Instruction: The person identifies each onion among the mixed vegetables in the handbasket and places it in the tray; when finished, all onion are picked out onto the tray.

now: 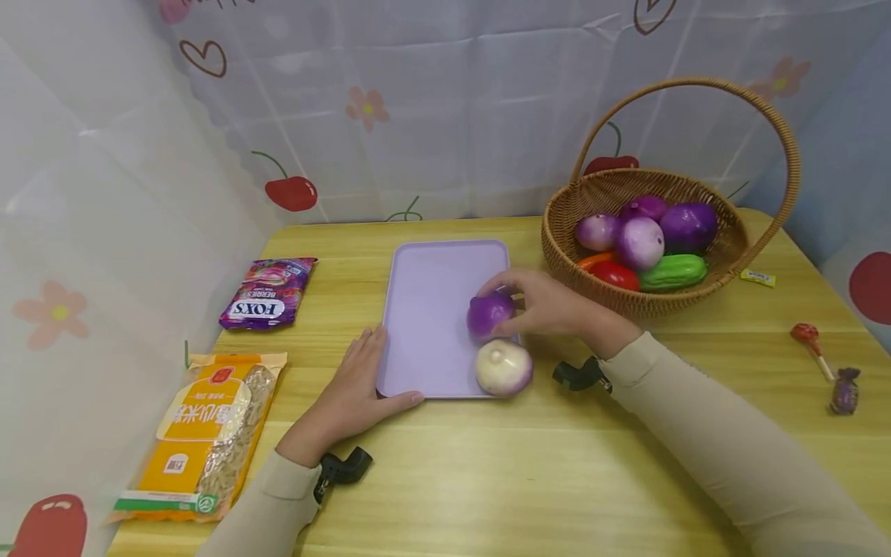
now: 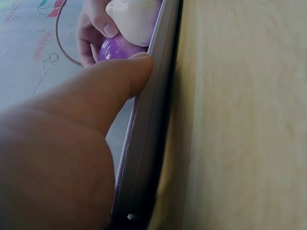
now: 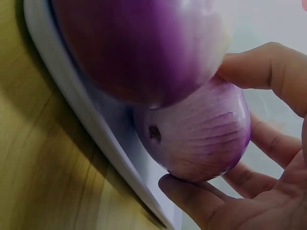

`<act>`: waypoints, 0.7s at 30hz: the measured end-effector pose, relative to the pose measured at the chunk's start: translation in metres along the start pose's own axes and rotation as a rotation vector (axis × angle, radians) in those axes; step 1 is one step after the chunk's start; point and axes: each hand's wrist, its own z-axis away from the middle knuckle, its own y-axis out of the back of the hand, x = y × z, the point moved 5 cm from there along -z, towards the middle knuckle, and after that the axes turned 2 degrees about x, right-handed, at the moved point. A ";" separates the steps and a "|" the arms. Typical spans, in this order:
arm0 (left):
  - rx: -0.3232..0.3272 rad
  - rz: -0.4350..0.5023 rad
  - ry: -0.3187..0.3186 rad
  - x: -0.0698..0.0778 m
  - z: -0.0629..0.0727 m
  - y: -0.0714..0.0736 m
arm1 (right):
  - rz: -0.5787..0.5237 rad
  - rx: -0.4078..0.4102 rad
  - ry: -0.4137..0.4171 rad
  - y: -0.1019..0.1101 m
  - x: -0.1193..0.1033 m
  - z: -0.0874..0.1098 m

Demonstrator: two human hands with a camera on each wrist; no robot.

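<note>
At the right side of the tray (image 1: 425, 309), our right hand (image 1: 546, 302) is grasping a purple onion (image 1: 487, 316); our left hand (image 1: 351, 393), fingers extended, is touching the near-left corner. A pale onion (image 1: 505, 370) is lying alongside, apparently placed; we are judging the work part-done, vegetables (image 1: 640, 243) remaining in the basket (image 1: 554, 244).

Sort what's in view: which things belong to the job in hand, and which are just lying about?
Likely in the job:
purple onion, in the right fingers
pale onion
tray, left fingers at its edge
basket and its vegetables

Likely lying about:
Fox's bag
orange bag
lollipop
purple sweet
yellow packet
</note>
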 end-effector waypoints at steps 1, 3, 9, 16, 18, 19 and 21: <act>0.000 0.001 0.000 0.000 0.000 0.000 | -0.004 -0.001 0.002 0.000 0.000 0.000; 0.000 0.002 0.000 0.001 0.000 0.000 | -0.009 -0.004 0.002 0.000 0.001 0.001; -0.002 0.003 0.004 0.001 0.000 0.001 | 0.006 -0.002 -0.028 0.001 0.003 0.002; 0.001 0.003 0.002 0.001 0.001 0.001 | -0.008 0.031 -0.042 0.002 0.004 0.001; 0.001 0.004 0.003 0.001 0.001 0.001 | -0.020 0.038 -0.046 0.003 0.004 0.000; 0.000 0.005 0.004 0.001 0.001 0.001 | -0.023 0.041 -0.050 0.003 0.004 0.000; 0.001 0.004 0.002 0.001 0.001 0.001 | -0.019 0.046 -0.056 0.004 0.005 0.000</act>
